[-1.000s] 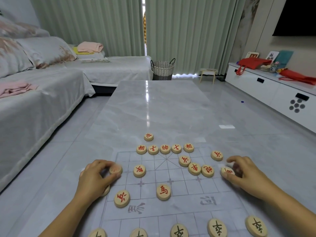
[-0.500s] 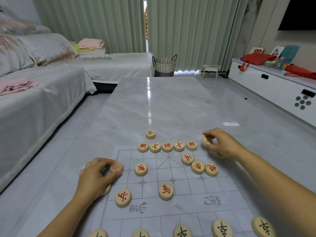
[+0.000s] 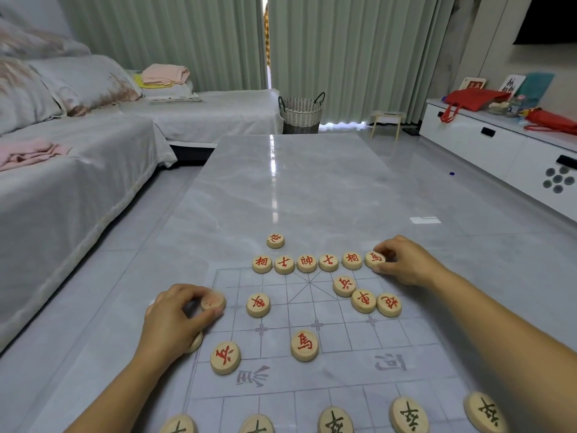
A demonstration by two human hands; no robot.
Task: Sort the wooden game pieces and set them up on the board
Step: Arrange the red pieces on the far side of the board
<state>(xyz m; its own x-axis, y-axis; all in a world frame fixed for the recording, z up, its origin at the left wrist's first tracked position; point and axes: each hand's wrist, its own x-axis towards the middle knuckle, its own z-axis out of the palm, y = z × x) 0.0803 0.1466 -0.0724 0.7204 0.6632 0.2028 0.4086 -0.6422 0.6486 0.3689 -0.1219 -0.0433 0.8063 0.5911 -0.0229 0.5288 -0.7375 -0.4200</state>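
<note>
A clear board sheet (image 3: pixel 340 364) with printed grid lines lies on the grey marble table (image 3: pixel 299 189). Round wooden pieces with red characters form a row along the far edge (image 3: pixel 306 263). My right hand (image 3: pixel 402 264) pinches a red horse piece (image 3: pixel 374 258) at the right end of that row, resting on the table. My left hand (image 3: pixel 178 314) grips a red piece (image 3: pixel 213 301) at the board's left edge; another piece (image 3: pixel 194 342) sits half hidden under the palm. Loose red pieces (image 3: pixel 304 345) lie across the board. Black-lettered pieces (image 3: pixel 409 414) line the near edge.
One red piece (image 3: pixel 275 240) lies beyond the row on the bare table. A grey sofa (image 3: pixel 62 170) runs along the left. A woven basket (image 3: pixel 301 115) stands past the table's far end. A white cabinet (image 3: pixel 505 151) with red bags lines the right wall.
My right hand carried a red piece from the board's right side up to the right end of the far row. The left hand stayed on its piece at the left edge.
</note>
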